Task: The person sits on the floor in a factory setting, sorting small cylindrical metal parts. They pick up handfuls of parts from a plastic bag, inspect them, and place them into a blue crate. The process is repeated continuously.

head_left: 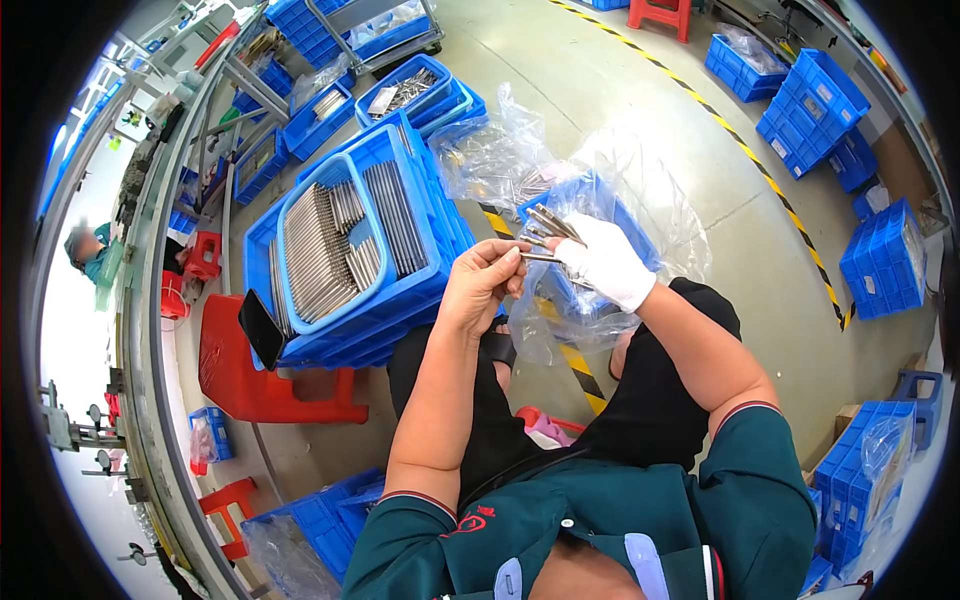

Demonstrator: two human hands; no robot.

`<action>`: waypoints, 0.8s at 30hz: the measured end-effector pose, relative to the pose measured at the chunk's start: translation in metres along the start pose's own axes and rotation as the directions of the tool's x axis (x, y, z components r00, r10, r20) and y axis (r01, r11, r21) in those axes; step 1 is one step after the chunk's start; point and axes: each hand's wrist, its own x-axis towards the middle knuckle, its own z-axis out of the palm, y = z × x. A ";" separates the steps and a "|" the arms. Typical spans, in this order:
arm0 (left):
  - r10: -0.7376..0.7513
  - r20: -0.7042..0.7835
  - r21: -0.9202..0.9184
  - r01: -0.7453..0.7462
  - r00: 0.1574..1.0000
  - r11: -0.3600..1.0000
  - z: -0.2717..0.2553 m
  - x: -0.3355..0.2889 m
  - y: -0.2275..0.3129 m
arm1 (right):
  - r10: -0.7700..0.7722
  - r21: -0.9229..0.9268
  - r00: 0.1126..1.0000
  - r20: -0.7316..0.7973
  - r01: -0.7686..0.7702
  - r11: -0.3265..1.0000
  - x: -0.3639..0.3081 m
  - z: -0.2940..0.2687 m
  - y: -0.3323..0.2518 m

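Observation:
My left hand (484, 285) is bare, its thumb and forefinger pinched on the end of a slim metal rod (540, 257). In a white glove, my right hand (606, 263) is closed around a bundle of similar metal rods (553, 222), which fan out toward the left. Both hands are close together over a blue bin (640, 228) lined with clear plastic. On a stack of blue crates to the left, a light-blue tray (287, 215) holds many metal rods in neat rows (320, 255). More dark rods (396, 215) lie beside that tray.
A phone (261, 330) leans at the crate's near corner, above a red stool (225, 365). Clear plastic bags (490, 155) spread beyond my hands. Blue crates (812, 110) stand along the right, past yellow-black floor tape (735, 135). Another person (95, 250) is at the far left.

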 end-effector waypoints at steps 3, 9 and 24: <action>-0.028 0.006 -0.016 0.028 1.000 0.999 -0.002 -0.001 0.002 | -0.007 0.021 1.000 0.007 0.007 1.000 0.000 0.000 -0.002; -0.040 0.020 -0.068 0.041 0.999 0.997 -0.003 -0.002 0.001 | 0.007 0.084 1.000 0.003 -0.007 0.996 0.000 0.001 -0.001; -0.017 0.287 -0.516 0.170 0.958 0.840 -0.002 0.002 -0.017 | -0.027 0.089 0.999 -0.026 0.029 0.996 -0.001 0.006 -0.001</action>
